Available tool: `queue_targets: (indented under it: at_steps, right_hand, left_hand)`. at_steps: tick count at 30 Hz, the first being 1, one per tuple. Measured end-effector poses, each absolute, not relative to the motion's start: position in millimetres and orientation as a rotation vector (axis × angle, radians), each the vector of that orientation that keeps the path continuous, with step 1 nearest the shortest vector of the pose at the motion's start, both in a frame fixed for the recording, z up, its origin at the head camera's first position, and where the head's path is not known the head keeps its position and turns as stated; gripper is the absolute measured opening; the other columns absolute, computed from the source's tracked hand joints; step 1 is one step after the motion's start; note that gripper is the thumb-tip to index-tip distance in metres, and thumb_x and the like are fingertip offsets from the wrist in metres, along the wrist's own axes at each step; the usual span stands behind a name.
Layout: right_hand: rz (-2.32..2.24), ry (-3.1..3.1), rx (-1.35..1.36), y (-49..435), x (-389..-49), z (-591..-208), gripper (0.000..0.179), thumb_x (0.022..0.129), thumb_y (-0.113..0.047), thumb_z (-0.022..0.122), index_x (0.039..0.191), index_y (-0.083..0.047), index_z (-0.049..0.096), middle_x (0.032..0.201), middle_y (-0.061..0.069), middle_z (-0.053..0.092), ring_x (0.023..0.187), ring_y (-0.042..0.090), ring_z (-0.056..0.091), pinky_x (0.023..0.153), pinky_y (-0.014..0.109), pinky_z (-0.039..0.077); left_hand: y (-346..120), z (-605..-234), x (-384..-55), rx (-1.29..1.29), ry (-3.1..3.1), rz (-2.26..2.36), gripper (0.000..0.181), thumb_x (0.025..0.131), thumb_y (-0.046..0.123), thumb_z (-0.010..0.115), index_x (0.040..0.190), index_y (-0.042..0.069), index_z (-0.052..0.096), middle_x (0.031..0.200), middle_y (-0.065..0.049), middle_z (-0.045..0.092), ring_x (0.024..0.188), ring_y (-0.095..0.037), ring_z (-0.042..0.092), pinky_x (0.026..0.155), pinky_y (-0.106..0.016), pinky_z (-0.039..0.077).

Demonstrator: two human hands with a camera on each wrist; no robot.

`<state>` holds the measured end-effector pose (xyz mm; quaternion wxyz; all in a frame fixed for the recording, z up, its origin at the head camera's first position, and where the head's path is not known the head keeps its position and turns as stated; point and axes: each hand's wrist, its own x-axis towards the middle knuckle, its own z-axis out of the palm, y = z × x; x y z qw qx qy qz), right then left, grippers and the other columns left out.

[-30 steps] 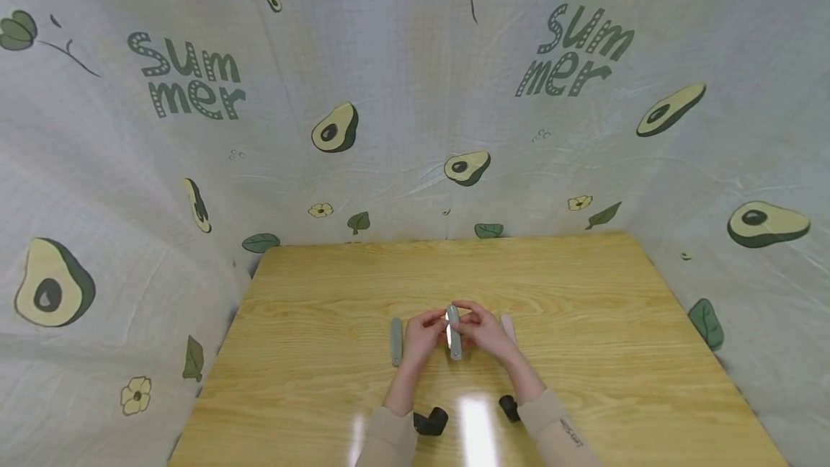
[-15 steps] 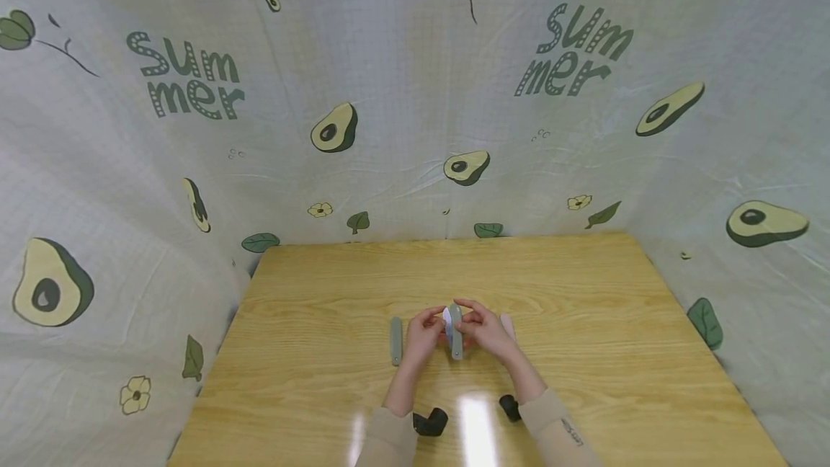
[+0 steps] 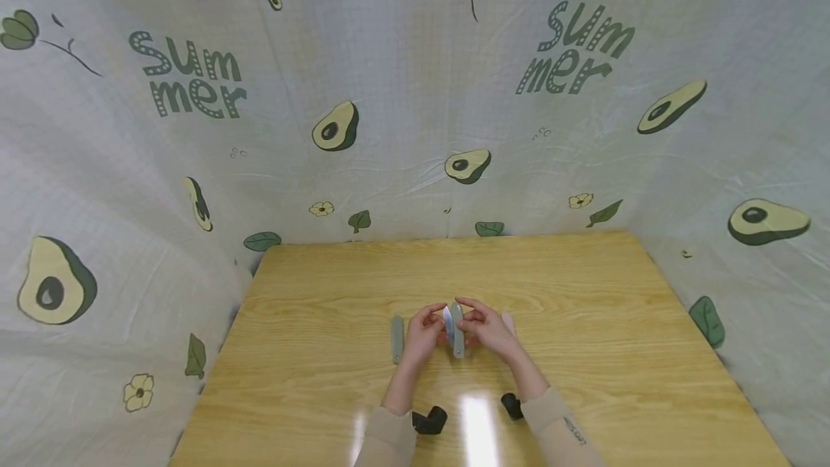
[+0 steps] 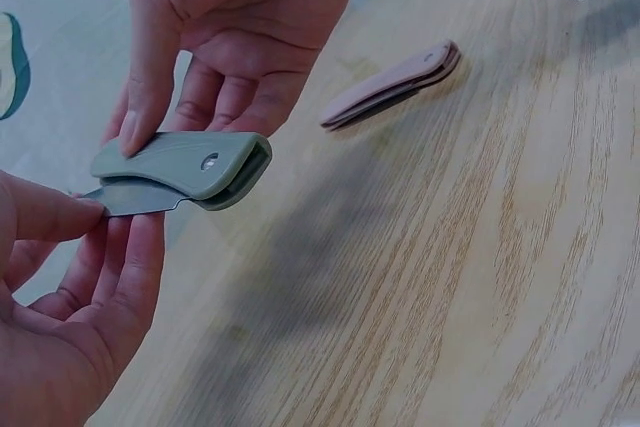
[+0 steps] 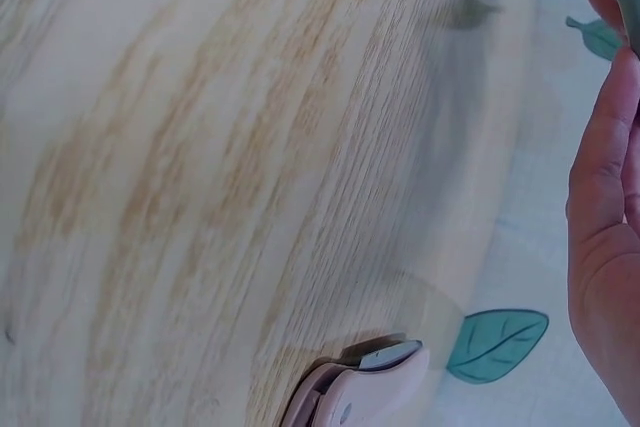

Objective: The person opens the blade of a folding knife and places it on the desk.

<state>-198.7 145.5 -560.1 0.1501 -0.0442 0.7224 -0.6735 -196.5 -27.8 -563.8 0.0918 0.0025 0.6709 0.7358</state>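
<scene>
Both hands hold a grey-green folding knife (image 3: 458, 337) above the table, its blade partly out of the handle. In the left wrist view, my left hand (image 4: 70, 317) pinches the metal blade (image 4: 145, 199) between thumb and fingers. My right hand (image 3: 488, 330) grips the green handle (image 4: 170, 162), with the thumb along its upper side. A second grey-green folding knife (image 3: 397, 339) lies on the table, left of my left hand. Right of my right hand lies a pink folding knife (image 4: 390, 87), partly behind that hand in the head view. A bit of its blade (image 5: 390, 355) shows in the right wrist view.
The wooden table (image 3: 311, 373) is enclosed by a white cloth (image 3: 402, 56) printed with avocados and leaves. Black devices show beside the sleeves, one at the left wrist (image 3: 430, 421) and one at the right wrist (image 3: 511, 406).
The blade stands out further to the left of the handle than a second ago. Both hands stay in nearly the same place, and the knives on the table have not moved.
</scene>
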Motion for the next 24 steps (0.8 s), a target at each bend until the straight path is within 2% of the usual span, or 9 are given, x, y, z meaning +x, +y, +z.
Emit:
queue_targets:
  at_steps: [6,11,16,24]
  right_hand:
    - [-1.963,2.076,-0.085,147.5,-198.7,-561.1,0.056,0.094,-0.001,0.06,0.146,0.0,0.039,0.097,0.009,0.052,0.083,0.016,0.059,0.072,0.044,0.06]
    - [-2.011,2.097,-0.013,148.3,-198.5,-560.8,0.054,0.093,-0.001,0.061,0.144,0.0,0.042,0.096,0.01,0.055,0.082,0.016,0.06,0.07,0.042,0.061]
    - [-2.072,2.104,0.026,149.4,-199.2,-562.1,0.053,0.092,0.002,0.062,0.142,-0.001,0.045,0.096,0.011,0.058,0.084,0.017,0.063,0.074,0.049,0.06]
    - [-2.206,2.011,0.05,151.9,-199.3,-562.0,0.054,0.092,0.007,0.058,0.142,0.002,0.04,0.092,0.006,0.061,0.084,0.017,0.064,0.081,0.056,0.057]
  left_hand:
    - [-24.7,-571.1,-199.1,-0.029,2.031,2.201,0.035,0.092,-0.007,0.054,0.126,-0.007,0.057,0.085,-0.002,0.052,0.075,-0.014,0.06,0.074,-0.049,0.059]
    - [-24.1,-569.9,-197.4,-0.056,2.004,2.276,0.034,0.092,-0.009,0.053,0.126,-0.012,0.052,0.085,-0.003,0.051,0.075,-0.014,0.058,0.07,-0.044,0.06]
    - [-24.6,-567.5,-195.6,-0.121,1.957,2.374,0.034,0.092,-0.012,0.052,0.125,-0.013,0.05,0.084,-0.004,0.05,0.074,-0.012,0.056,0.072,-0.045,0.06]
    - [-26.1,-566.6,-191.3,-0.231,1.915,2.49,0.034,0.092,-0.009,0.053,0.126,-0.011,0.049,0.088,-0.008,0.053,0.075,-0.014,0.062,0.076,-0.048,0.06]
